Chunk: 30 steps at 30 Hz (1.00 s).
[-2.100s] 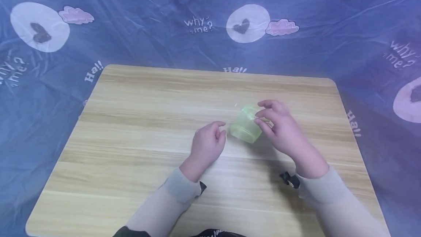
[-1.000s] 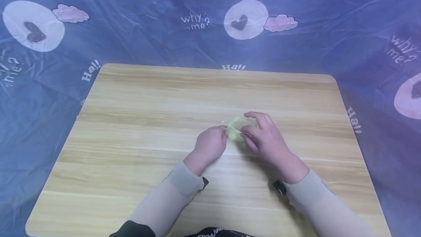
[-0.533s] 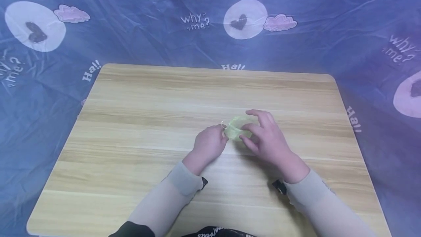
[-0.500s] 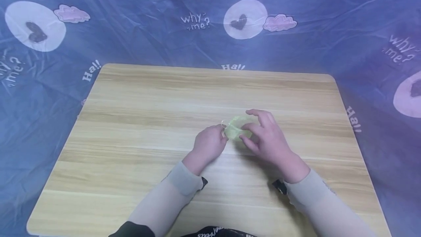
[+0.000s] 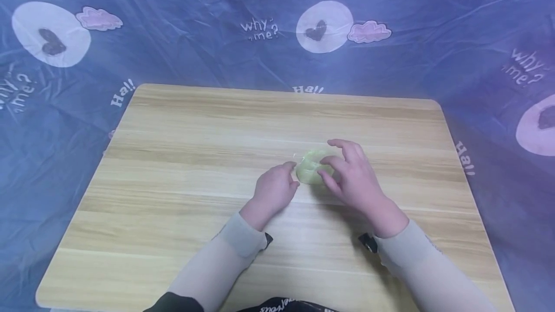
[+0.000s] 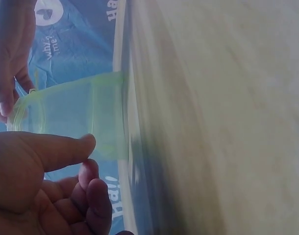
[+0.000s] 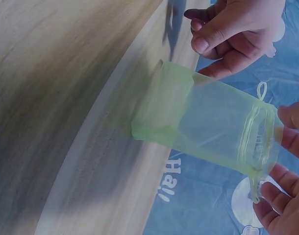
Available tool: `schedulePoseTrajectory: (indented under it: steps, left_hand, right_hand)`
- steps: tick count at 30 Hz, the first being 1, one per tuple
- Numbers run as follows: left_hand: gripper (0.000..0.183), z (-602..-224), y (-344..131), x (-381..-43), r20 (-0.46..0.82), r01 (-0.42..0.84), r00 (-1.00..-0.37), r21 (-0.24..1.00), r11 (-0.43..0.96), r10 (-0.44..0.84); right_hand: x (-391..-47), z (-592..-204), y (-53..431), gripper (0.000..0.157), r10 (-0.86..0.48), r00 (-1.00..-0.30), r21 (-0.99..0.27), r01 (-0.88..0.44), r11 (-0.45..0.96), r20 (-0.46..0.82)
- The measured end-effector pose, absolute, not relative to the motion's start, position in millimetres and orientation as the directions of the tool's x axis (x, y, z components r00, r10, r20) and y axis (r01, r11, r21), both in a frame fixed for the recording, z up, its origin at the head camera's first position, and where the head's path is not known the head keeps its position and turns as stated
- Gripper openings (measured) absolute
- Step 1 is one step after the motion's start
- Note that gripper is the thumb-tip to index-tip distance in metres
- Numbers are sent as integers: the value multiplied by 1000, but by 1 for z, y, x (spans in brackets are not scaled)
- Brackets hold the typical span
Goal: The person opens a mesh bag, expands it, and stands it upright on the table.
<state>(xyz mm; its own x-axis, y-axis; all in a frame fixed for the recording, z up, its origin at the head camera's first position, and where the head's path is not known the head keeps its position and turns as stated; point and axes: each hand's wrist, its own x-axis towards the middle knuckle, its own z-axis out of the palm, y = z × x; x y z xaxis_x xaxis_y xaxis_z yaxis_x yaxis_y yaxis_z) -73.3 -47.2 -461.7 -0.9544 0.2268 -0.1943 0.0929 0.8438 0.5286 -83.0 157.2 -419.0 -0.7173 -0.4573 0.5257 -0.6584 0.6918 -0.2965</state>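
Note:
A sheer pale green drawstring pouch (image 5: 310,172) stands upright, its base at the wooden tabletop and its gathered mouth upward. My right hand (image 5: 355,182) holds it by the mouth, with thumb and fingertips at the top edge in the right wrist view. Small cord loops (image 7: 261,91) stick out at both sides of the mouth. Beside the pouch's left side is my left hand (image 5: 275,189), holding nothing, fingers loosely bent. Seen from the left wrist, its thumb (image 6: 66,151) overlaps the pouch. Through the thin fabric the background shows.
The wood-grain table (image 5: 173,158) has rounded corners. Behind and around it hangs a blue printed cloth (image 5: 195,52). Black straps with small devices (image 5: 368,243) sit at the wrists, over grey sleeves (image 5: 422,254).
Both hands have come together from 2.1 s ago, and the pouch has turned mouth-up. Since half a second ago, the left fingers have come off the pouch's mouth and cord.

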Motion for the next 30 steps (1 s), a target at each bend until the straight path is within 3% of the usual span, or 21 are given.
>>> schedulePoseTrajectory:
  steps: [11, 19, 22, 26, 30]
  left_hand:
    - [51, -461, -52, -74, -258, 20, -945, 565, 825, 199]
    - [49, -458, -52, -74, -266, -25, -946, 628, 778, 184]
    - [47, -459, -52, -74, -271, -80, -945, 738, 670, 185]
    - [47, -458, -54, -78, -276, -183, -942, 898, 400, 190]
    - [53, -456, -55, -82, -285, -259, -941, 953, 156, 180]
  right_hand:
    - [-80, -419, 158, 15, -511, -726, -269, -662, 699, 459]
    - [-80, -410, 158, 8, -477, -693, -299, -688, 661, 541]
    - [-79, -402, 158, 8, -413, -687, -355, -689, 632, 598]
    - [-78, -393, 158, 8, -336, -698, -430, -678, 596, 633]
    - [-76, -389, 157, 5, -295, -718, -488, -663, 568, 631]
